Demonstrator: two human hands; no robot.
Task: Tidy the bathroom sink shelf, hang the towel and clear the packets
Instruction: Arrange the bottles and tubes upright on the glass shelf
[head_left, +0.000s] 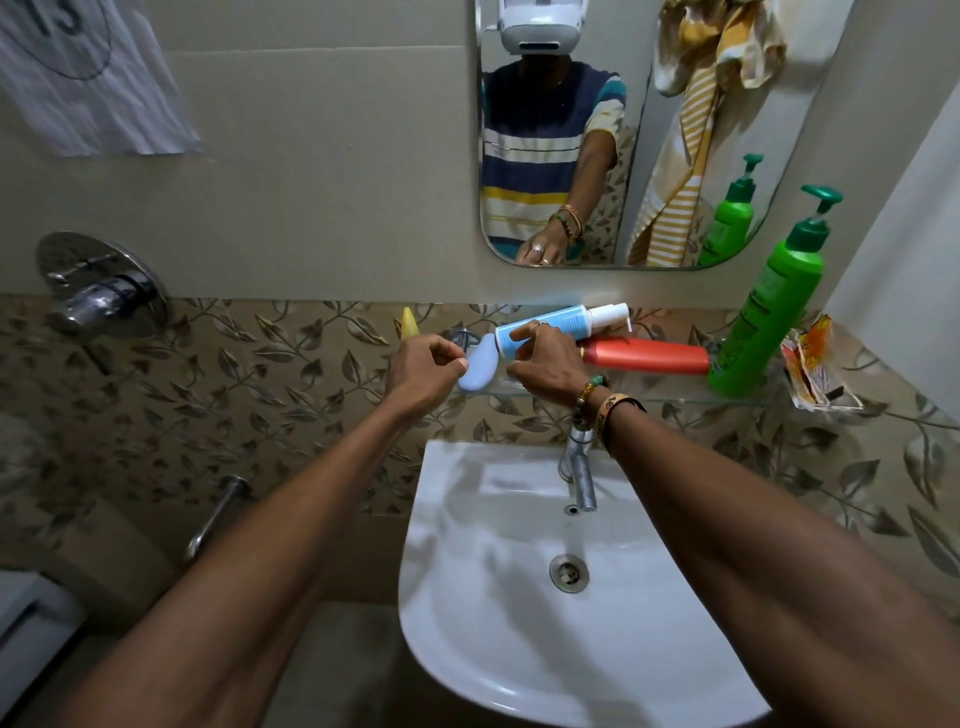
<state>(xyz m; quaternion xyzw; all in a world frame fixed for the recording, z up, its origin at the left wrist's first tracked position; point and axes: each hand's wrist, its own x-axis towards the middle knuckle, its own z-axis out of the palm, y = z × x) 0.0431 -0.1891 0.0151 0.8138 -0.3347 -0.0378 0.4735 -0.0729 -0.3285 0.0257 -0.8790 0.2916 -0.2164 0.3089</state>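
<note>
My right hand (545, 364) has its grip clenched round the blue spray bottle (550, 322), which lies on the glass shelf (675, 400). My left hand (423, 371) pinches a pale blue oval piece (480, 369) at the shelf's front edge. A careless nudge could roll the red bottle (654, 356) into the sink (519, 649).

The room is a bit dim, with soft light from above that makes the white sink (483, 665) shine, puts a thin gleam on the glass shelf (675, 399) and lets the arms (270, 545) drop pale gray shadows into the sink. The middle looks sharp, but the corners go soft and dark. The wide lens bends the edges, so the mirror (675, 130) leans.
</note>
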